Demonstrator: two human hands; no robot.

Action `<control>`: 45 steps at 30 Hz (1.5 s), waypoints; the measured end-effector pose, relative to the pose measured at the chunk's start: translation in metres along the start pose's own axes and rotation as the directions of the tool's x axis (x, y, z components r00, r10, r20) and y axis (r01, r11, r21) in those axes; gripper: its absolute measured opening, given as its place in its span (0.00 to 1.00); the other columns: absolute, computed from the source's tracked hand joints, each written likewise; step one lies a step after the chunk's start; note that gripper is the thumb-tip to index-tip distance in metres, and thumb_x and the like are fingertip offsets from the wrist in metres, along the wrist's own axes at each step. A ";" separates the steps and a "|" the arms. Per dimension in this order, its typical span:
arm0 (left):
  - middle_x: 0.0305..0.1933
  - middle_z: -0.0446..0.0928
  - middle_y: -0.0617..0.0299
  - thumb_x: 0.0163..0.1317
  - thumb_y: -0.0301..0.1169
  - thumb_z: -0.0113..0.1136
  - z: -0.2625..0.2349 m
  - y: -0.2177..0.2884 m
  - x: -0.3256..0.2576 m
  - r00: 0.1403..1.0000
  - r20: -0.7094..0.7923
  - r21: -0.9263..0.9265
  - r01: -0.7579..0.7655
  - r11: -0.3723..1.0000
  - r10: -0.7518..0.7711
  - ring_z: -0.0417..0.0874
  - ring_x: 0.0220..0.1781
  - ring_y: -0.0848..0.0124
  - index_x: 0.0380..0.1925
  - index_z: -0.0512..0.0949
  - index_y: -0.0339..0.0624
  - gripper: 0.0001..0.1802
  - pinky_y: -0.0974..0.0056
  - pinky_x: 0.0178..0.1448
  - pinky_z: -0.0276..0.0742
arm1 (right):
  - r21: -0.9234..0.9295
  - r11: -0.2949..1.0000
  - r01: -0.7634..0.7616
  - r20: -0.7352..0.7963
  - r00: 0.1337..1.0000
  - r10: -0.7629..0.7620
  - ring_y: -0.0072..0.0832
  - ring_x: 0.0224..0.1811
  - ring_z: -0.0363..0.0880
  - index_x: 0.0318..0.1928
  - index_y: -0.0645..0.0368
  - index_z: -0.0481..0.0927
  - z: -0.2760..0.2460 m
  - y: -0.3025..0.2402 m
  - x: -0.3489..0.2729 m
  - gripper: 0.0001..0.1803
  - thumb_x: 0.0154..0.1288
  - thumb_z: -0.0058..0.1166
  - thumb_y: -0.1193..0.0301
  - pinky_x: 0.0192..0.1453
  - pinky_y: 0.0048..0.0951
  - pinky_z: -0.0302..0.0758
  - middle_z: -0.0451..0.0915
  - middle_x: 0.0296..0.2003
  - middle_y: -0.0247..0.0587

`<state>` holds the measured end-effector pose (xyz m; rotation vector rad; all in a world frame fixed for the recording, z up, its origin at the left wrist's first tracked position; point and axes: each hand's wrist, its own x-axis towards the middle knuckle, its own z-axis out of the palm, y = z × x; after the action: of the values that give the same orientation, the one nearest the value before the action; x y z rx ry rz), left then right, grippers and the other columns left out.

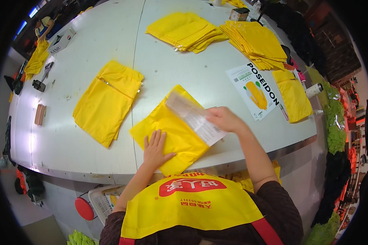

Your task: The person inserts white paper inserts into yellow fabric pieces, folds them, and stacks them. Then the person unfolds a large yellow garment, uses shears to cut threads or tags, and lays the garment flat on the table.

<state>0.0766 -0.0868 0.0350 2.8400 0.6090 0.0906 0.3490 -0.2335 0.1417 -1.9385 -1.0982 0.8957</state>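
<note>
My left hand (154,150) lies flat with fingers spread on a folded yellow garment (182,151) near the table's front edge. Pinched in my right hand (224,119) is a printed white paper sheet (194,117), slightly blurred, slanting across the garment's right part. One corner of the sheet reaches past the yellow fabric. To the left lies another folded yellow piece (104,106), apart from both hands. A white printed sheet with a yellow picture (251,94) rests on the table to the right.
Stacks of folded yellow pieces (184,30) (255,43) lie at the back. More yellow fabric (292,98) and a thread cone (314,90) sit on the right edge. A brown block (40,114) and white box (62,42) stand left; a person (45,28) is far left.
</note>
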 end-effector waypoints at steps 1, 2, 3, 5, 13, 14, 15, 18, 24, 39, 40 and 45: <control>0.70 0.54 0.51 0.49 0.61 0.57 -0.002 -0.006 -0.004 0.999 0.011 0.014 0.035 0.999 -0.035 0.50 0.73 0.56 0.65 0.57 0.42 0.49 0.41 0.71 0.37 | 0.048 0.998 -0.036 -0.023 0.999 0.037 0.25 0.27 0.74 0.32 0.62 0.78 -0.019 0.004 0.002 0.08 0.60 0.48 0.70 0.32 0.30 0.71 0.79 0.25 0.37; 0.70 0.54 0.52 0.49 0.62 0.56 -0.003 -0.012 -0.008 0.997 0.023 0.028 0.075 0.997 -0.076 0.50 0.73 0.56 0.65 0.57 0.42 0.49 0.42 0.71 0.38 | 0.095 0.993 -0.070 -0.039 0.997 0.074 0.20 0.28 0.72 0.32 0.61 0.79 -0.044 0.007 0.005 0.08 0.59 0.49 0.71 0.32 0.27 0.71 0.78 0.25 0.33; 0.70 0.54 0.50 0.49 0.61 0.57 -0.003 -0.019 -0.012 0.996 -0.004 0.027 0.088 0.996 -0.087 0.50 0.73 0.55 0.65 0.58 0.42 0.49 0.42 0.70 0.38 | 0.040 0.993 -0.115 -0.111 0.987 0.119 0.20 0.29 0.73 0.35 0.61 0.79 -0.074 0.012 0.005 0.08 0.60 0.49 0.71 0.33 0.26 0.72 0.79 0.27 0.32; 0.70 0.54 0.50 0.49 0.61 0.57 -0.005 -0.030 -0.022 0.992 0.002 0.042 0.128 0.991 -0.128 0.50 0.73 0.55 0.65 0.58 0.42 0.49 0.41 0.70 0.38 | 0.278 0.957 -0.085 -0.319 0.931 0.176 0.20 0.32 0.75 0.40 0.62 0.78 -0.123 0.034 0.005 0.09 0.62 0.50 0.72 0.36 0.25 0.74 0.79 0.32 0.34; 0.67 0.58 0.43 0.49 0.57 0.58 -0.010 -0.050 -0.037 0.987 -0.050 0.022 0.155 0.988 -0.153 0.53 0.71 0.49 0.61 0.63 0.37 0.45 0.40 0.69 0.40 | 0.461 0.660 0.593 -0.848 0.513 0.132 0.25 0.36 0.79 0.52 0.66 0.73 -0.182 0.123 0.062 0.14 0.67 0.46 0.74 0.42 0.25 0.74 0.80 0.40 0.39; 0.67 0.58 0.43 0.48 0.56 0.59 -0.010 -0.050 -0.038 0.986 -0.047 0.011 0.162 0.987 -0.162 0.54 0.70 0.49 0.60 0.63 0.37 0.45 0.39 0.69 0.40 | 0.211 0.844 0.493 -0.928 0.373 0.014 0.26 0.36 0.79 0.51 0.66 0.74 -0.181 0.112 0.068 0.14 0.67 0.46 0.74 0.41 0.26 0.74 0.80 0.39 0.41; 0.66 0.59 0.43 0.48 0.55 0.59 -0.010 -0.052 -0.038 0.985 -0.043 0.000 0.170 0.985 -0.170 0.54 0.70 0.49 0.59 0.64 0.36 0.44 0.39 0.69 0.40 | -0.052 0.943 0.329 -0.957 0.252 -0.141 0.28 0.36 0.79 0.50 0.66 0.75 -0.182 0.101 0.072 0.14 0.67 0.46 0.73 0.41 0.26 0.74 0.81 0.38 0.43; 0.65 0.60 0.42 0.47 0.52 0.60 -0.011 -0.049 -0.039 0.982 -0.032 -0.007 0.186 0.982 -0.187 0.55 0.69 0.47 0.58 0.65 0.36 0.43 0.39 0.68 0.41 | -0.363 0.932 0.028 -0.928 0.080 -0.364 0.39 0.36 0.80 0.48 0.66 0.77 -0.210 0.076 0.088 0.14 0.67 0.46 0.70 0.40 0.29 0.74 0.80 0.33 0.53; 0.64 0.61 0.41 0.48 0.52 0.59 -0.011 -0.051 -0.030 0.989 -0.037 -0.007 0.146 0.989 -0.147 0.56 0.68 0.45 0.58 0.65 0.35 0.42 0.39 0.68 0.42 | -0.478 0.676 -0.560 -0.867 0.423 -0.263 0.52 0.39 0.79 0.37 0.63 0.80 -0.379 0.133 0.144 0.15 0.60 0.42 0.67 0.44 0.45 0.75 0.80 0.35 0.57; 0.61 0.64 0.40 0.49 0.57 0.56 -0.004 -0.054 -0.034 0.981 -0.029 0.008 0.194 0.981 -0.194 0.58 0.67 0.43 0.56 0.68 0.35 0.42 0.39 0.68 0.40 | -0.726 0.440 -0.529 -0.594 0.804 -0.015 0.39 0.59 0.68 0.56 0.54 0.73 -0.365 0.239 0.208 0.18 0.66 0.40 0.75 0.61 0.48 0.62 0.73 0.55 0.40; 0.61 0.64 0.40 0.49 0.57 0.57 -0.004 -0.054 -0.035 0.980 -0.028 0.004 0.197 0.980 -0.197 0.59 0.66 0.43 0.56 0.68 0.35 0.42 0.39 0.68 0.40 | -0.661 0.496 -0.563 -0.645 0.764 0.008 0.39 0.59 0.67 0.55 0.55 0.73 -0.353 0.248 0.213 0.18 0.66 0.41 0.74 0.62 0.50 0.60 0.73 0.55 0.41; 0.62 0.63 0.40 0.49 0.58 0.56 -0.008 -0.052 -0.035 0.976 0.028 -0.003 0.217 0.976 -0.217 0.59 0.66 0.43 0.56 0.67 0.35 0.42 0.38 0.68 0.40 | -0.728 0.418 -0.543 -0.680 0.651 -0.338 0.43 0.57 0.68 0.53 0.62 0.72 -0.304 0.198 0.271 0.21 0.60 0.49 0.69 0.62 0.48 0.61 0.74 0.52 0.48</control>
<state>0.0233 -0.0535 0.0294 2.7429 0.9054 0.0152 0.7859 -0.1405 0.0681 -2.8623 -0.9265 -0.8006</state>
